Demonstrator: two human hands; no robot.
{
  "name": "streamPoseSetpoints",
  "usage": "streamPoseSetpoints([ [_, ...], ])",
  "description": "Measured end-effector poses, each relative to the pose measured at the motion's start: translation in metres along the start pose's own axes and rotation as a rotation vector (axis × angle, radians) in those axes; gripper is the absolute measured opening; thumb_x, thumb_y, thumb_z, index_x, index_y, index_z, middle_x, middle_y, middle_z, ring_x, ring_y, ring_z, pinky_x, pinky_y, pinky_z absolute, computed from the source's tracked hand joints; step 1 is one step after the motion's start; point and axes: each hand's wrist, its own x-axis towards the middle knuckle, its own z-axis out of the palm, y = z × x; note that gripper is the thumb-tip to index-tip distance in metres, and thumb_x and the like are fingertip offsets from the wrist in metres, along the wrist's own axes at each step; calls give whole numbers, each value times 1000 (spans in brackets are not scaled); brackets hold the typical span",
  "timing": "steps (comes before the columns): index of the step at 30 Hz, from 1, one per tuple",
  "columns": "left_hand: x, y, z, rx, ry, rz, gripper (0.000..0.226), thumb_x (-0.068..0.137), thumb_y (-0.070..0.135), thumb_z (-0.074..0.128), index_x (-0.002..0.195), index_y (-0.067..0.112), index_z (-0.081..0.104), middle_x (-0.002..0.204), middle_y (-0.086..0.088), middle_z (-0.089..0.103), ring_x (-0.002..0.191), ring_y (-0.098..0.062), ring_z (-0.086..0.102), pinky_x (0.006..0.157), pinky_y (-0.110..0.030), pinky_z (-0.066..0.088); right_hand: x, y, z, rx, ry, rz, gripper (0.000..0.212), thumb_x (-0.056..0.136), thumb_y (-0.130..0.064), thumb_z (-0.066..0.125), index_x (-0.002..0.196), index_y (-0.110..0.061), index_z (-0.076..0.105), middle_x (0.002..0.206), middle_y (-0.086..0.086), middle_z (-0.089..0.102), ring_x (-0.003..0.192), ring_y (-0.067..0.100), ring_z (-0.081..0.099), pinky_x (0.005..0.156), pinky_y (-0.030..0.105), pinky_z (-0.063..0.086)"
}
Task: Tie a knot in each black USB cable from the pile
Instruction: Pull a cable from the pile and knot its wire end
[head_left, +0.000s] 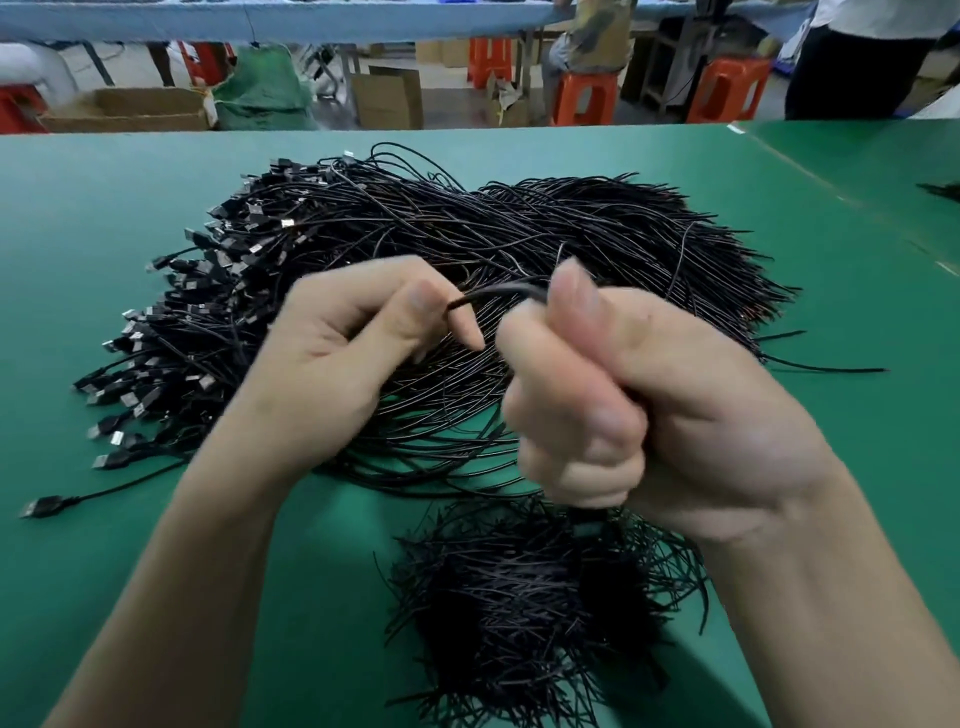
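A big pile of black USB cables (441, 249) spreads over the green table (104, 571), plugs fanned out to the left. My right hand (623, 395) makes a fist round one black cable (498, 293), which arcs out above the fist; its plug hangs below the fist. My left hand (353, 343) pinches that cable's free end between thumb and fingers. Both hands hover above the near part of the pile. A smaller heap of bundled cables (535, 613) lies on the table under my right wrist.
The table's far edge runs across the top; beyond it are cardboard boxes (130, 109), orange stools (732, 88), a green sack and people standing. A seam with a second green surface (883, 171) sits at the right, with a few cables on it.
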Motion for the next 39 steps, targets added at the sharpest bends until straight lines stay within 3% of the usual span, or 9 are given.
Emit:
streamPoseSetpoints([
  [4, -3, -10, 8, 101, -71, -147, 37, 112, 27, 46, 88, 47, 68, 64, 11, 41, 60, -2, 37, 58, -15, 32, 12, -1, -13, 96, 301, -135, 41, 103, -37, 39, 81, -17, 67, 55, -10, 20, 45, 3, 15, 37, 15, 13],
  [7, -3, -9, 14, 204, -178, -259, 35, 111, 16, 48, 82, 30, 61, 59, -3, 45, 53, -4, 38, 53, -14, 31, 19, 7, -24, 161, 576, -240, 41, 108, -34, 36, 92, -13, 67, 55, -11, 33, 46, 2, 21, 38, 15, 14],
  [12, -2, -8, 27, 473, -269, -305, 29, 106, 39, 48, 81, 29, 61, 59, 3, 57, 52, -13, 51, 53, -31, 41, 21, 23, -32, 67, 796, -391, 37, 111, -26, 33, 102, -6, 62, 64, -4, 59, 51, 3, 47, 45, 14, 39],
  [15, -1, -7, 28, 466, -137, -257, 25, 102, 42, 54, 84, 29, 65, 63, 8, 60, 58, -11, 55, 57, -24, 40, 21, 21, -30, -67, 811, -512, 41, 112, -26, 27, 101, -6, 62, 78, 3, 75, 68, 11, 71, 62, 21, 56],
  [19, 1, -2, 31, 235, -107, -304, 26, 106, 25, 59, 81, 31, 64, 62, 11, 58, 56, -7, 50, 57, -20, 37, 22, 18, -29, -156, 780, -656, 43, 113, -25, 23, 102, -4, 59, 91, 11, 78, 88, 24, 77, 75, 28, 60],
  [25, 4, 18, 40, 719, -85, -113, 34, 101, 33, 51, 70, 26, 38, 51, 5, 36, 51, -20, 40, 55, -36, 36, 23, 31, -24, -717, 915, -683, 37, 113, -16, 30, 101, 1, 60, 91, 15, 76, 85, 26, 77, 73, 33, 61],
  [28, 3, 16, 29, 343, -20, -177, 33, 98, 29, 58, 66, 23, 55, 56, 2, 48, 54, -13, 46, 56, -29, 39, 21, 29, -23, -1069, 894, -757, 30, 111, -10, 35, 104, 1, 62, 93, 11, 74, 86, 21, 76, 75, 36, 61],
  [31, 3, 13, 23, 90, -89, -267, 23, 103, 25, 58, 87, 19, 74, 68, 7, 63, 62, -11, 54, 61, -25, 42, 16, 21, -24, -1087, 906, -816, 28, 111, -10, 35, 105, -1, 61, 95, 11, 73, 89, 20, 76, 76, 38, 62],
  [39, 3, 17, 22, 723, 55, 17, 20, 98, 37, 67, 87, 26, 79, 57, 18, 42, 55, -3, 44, 56, -31, 40, 10, 28, -42, -1471, 984, -461, 34, 111, -24, 39, 97, -12, 68, 74, -10, 66, 67, 8, 66, 63, 26, 52],
])
